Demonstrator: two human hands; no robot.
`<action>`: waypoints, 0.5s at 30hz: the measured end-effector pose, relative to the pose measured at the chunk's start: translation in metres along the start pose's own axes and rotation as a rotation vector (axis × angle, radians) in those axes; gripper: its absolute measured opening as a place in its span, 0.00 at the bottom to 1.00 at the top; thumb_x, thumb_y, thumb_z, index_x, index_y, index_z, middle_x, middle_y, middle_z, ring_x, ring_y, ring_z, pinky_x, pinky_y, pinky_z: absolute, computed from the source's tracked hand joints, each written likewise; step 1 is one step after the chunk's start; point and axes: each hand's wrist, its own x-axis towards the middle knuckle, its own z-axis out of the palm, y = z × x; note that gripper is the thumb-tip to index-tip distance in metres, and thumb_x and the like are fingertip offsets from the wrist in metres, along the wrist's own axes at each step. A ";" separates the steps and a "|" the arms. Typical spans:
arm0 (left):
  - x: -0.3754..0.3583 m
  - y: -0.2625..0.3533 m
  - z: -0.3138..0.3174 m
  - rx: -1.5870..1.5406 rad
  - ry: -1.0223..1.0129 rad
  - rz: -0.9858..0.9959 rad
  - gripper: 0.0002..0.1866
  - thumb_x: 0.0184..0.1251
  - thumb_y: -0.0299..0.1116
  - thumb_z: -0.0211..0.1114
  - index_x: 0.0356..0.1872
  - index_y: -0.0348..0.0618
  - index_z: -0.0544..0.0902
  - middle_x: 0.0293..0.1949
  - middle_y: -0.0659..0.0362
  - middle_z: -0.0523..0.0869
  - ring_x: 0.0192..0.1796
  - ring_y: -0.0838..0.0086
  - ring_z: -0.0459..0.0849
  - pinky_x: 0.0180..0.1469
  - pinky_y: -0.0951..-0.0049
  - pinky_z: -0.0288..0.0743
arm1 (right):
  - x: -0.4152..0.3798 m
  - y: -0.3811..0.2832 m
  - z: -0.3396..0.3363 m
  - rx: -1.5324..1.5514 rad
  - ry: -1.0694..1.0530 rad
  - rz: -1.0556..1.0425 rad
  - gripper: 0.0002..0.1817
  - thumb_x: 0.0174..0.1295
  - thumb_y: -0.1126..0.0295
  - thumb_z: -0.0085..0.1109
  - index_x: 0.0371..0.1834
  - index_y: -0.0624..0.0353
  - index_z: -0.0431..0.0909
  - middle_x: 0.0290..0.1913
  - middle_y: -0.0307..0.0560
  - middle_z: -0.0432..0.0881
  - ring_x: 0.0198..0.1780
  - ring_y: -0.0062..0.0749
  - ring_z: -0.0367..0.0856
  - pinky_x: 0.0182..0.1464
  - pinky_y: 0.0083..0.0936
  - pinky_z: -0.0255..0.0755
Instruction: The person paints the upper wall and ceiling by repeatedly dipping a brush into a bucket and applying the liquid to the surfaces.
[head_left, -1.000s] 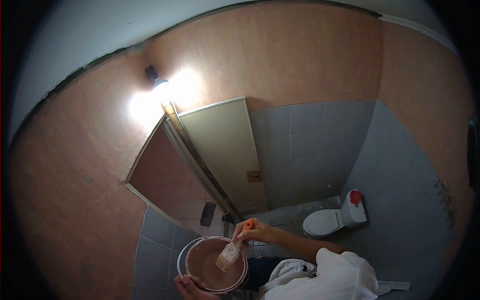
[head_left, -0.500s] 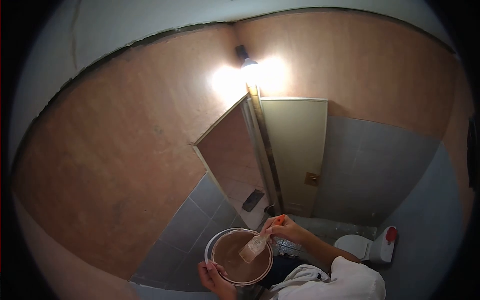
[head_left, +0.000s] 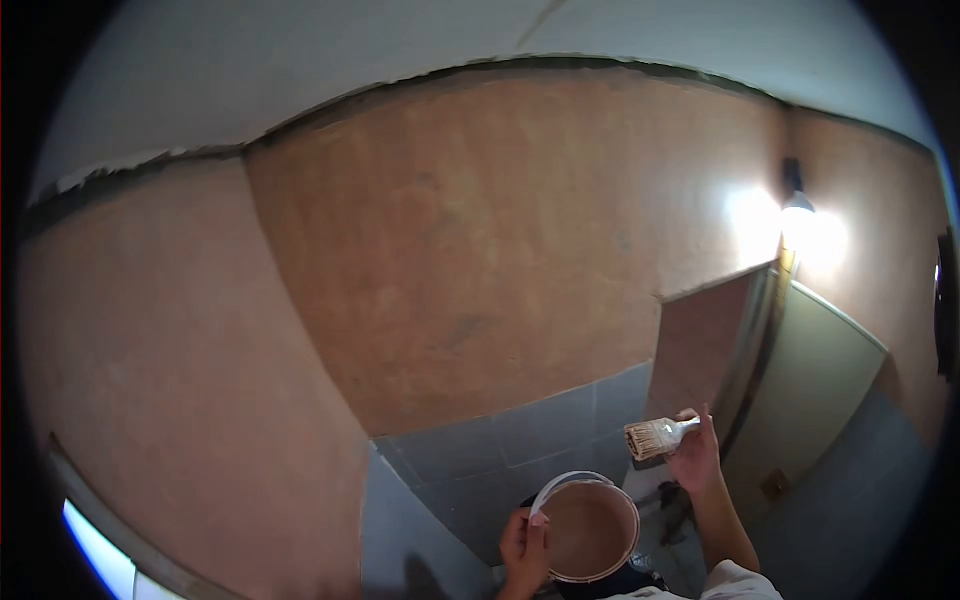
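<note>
Currently left hand (head_left: pixel 527 548) grips bucket (head_left: pixel 636 530) at its left side, by handle (head_left: pixel 578 476); right hand (head_left: pixel 697 455) holds paintbrush (head_left: pixel 655 437) up-right of bucket, bristles apart from it.

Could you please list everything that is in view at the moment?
brush: one, whitish with tan bristles, above and right of the bucket
bucket: one, pale rim, lower centre
liquid: one pool, pinkish brown, inside the bucket
lamp: one, glowing white, upper right
door: one, pale yellowish, right
tiles: several, grey, lower walls
walls: three sections, orange-pink, above the tiles
ceiling: one, pale grey, top
sleeve: one, white, bottom right
left hand: one, at the bucket's left side
right hand: one, holding the brush
</note>
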 end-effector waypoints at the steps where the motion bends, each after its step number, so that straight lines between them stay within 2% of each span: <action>1: 0.010 -0.021 -0.013 0.010 -0.061 0.076 0.11 0.80 0.37 0.53 0.37 0.43 0.74 0.23 0.68 0.70 0.25 0.86 0.66 0.28 0.81 0.60 | 0.019 0.003 0.003 -0.012 -0.063 0.045 0.27 0.76 0.45 0.42 0.48 0.59 0.78 0.43 0.47 0.85 0.42 0.37 0.86 0.38 0.30 0.81; 2: 0.015 -0.039 -0.023 0.026 -0.123 0.146 0.09 0.80 0.36 0.54 0.39 0.42 0.75 0.23 0.67 0.71 0.24 0.87 0.67 0.28 0.82 0.60 | 0.035 0.008 0.023 -0.043 -0.080 0.072 0.24 0.75 0.46 0.45 0.48 0.58 0.76 0.43 0.45 0.83 0.40 0.35 0.85 0.39 0.29 0.81; 3: 0.015 -0.055 -0.028 0.018 -0.070 0.168 0.09 0.80 0.36 0.54 0.39 0.42 0.75 0.23 0.67 0.71 0.24 0.87 0.67 0.28 0.82 0.60 | 0.056 0.018 0.034 -0.041 -0.116 0.117 0.24 0.75 0.46 0.45 0.48 0.58 0.76 0.43 0.45 0.83 0.40 0.35 0.85 0.39 0.29 0.81; 5: 0.019 -0.075 -0.033 0.359 0.215 0.416 0.14 0.80 0.40 0.54 0.33 0.44 0.75 0.25 0.70 0.69 0.28 0.85 0.65 0.29 0.80 0.62 | 0.104 0.049 0.065 -0.121 -0.149 0.110 0.19 0.75 0.51 0.49 0.47 0.58 0.74 0.41 0.43 0.80 0.35 0.34 0.84 0.36 0.27 0.81; 6: 0.019 -0.072 -0.032 0.301 0.233 0.356 0.15 0.79 0.42 0.55 0.33 0.44 0.76 0.25 0.70 0.69 0.29 0.84 0.65 0.30 0.79 0.63 | 0.121 0.058 0.081 -0.162 -0.240 0.120 0.14 0.74 0.58 0.53 0.46 0.59 0.73 0.41 0.42 0.77 0.32 0.33 0.83 0.34 0.27 0.80; 7: 0.015 -0.052 -0.030 0.299 0.264 0.361 0.15 0.79 0.42 0.55 0.33 0.44 0.76 0.25 0.70 0.69 0.29 0.84 0.65 0.30 0.79 0.63 | 0.139 0.067 0.097 -0.159 -0.260 0.145 0.14 0.74 0.58 0.53 0.46 0.59 0.73 0.41 0.42 0.77 0.32 0.33 0.83 0.34 0.27 0.80; 9: 0.010 -0.009 -0.024 0.187 0.157 0.254 0.15 0.79 0.43 0.55 0.34 0.44 0.77 0.25 0.70 0.69 0.29 0.84 0.66 0.30 0.79 0.63 | 0.171 0.084 0.129 -0.289 -0.430 0.188 0.11 0.73 0.63 0.53 0.46 0.60 0.73 0.43 0.43 0.78 0.32 0.32 0.84 0.34 0.27 0.81; 12: 0.017 -0.030 -0.039 0.322 0.206 0.324 0.15 0.79 0.44 0.55 0.36 0.44 0.77 0.24 0.70 0.69 0.28 0.84 0.66 0.30 0.80 0.64 | 0.197 0.109 0.201 -0.373 -0.525 0.150 0.12 0.72 0.64 0.52 0.49 0.62 0.75 0.43 0.48 0.81 0.36 0.36 0.86 0.38 0.29 0.82; 15: 0.024 -0.057 -0.049 0.242 0.209 0.276 0.15 0.80 0.45 0.54 0.38 0.44 0.77 0.23 0.70 0.70 0.26 0.85 0.66 0.28 0.81 0.62 | 0.233 0.130 0.269 -0.455 -0.687 0.080 0.16 0.72 0.62 0.54 0.52 0.64 0.76 0.44 0.53 0.83 0.40 0.38 0.87 0.42 0.30 0.83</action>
